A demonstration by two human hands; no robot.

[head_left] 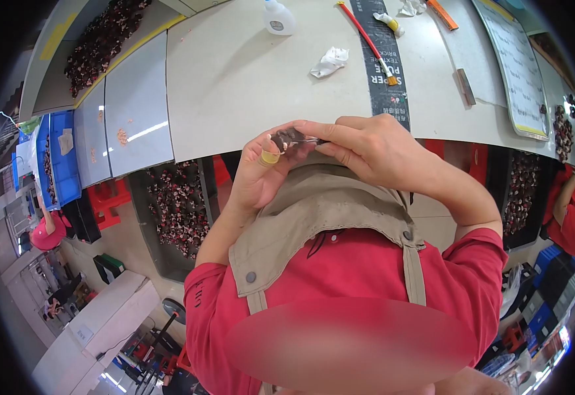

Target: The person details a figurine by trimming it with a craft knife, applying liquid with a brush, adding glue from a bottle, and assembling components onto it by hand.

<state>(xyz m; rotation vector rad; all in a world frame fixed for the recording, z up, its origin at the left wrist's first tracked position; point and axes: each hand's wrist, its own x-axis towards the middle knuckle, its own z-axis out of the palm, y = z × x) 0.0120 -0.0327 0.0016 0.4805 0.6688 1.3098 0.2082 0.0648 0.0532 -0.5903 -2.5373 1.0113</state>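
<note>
Near the table's front edge, my left hand (261,168) holds a small dark brown piece with pale bits (287,139) between its fingers. A yellow band (269,157) is wrapped round one finger of this hand. My right hand (366,145) is closed on a thin metal tool (308,141), whose tip reaches the dark piece. The tool's handle is mostly hidden by the right fingers.
On the table (235,85) are a white bottle (278,18), crumpled tissue (330,62), a red brush (366,38) and a metal bar (465,87). A bin of dark pieces (177,210) stands below left. A co-worker (569,204) is at the far right.
</note>
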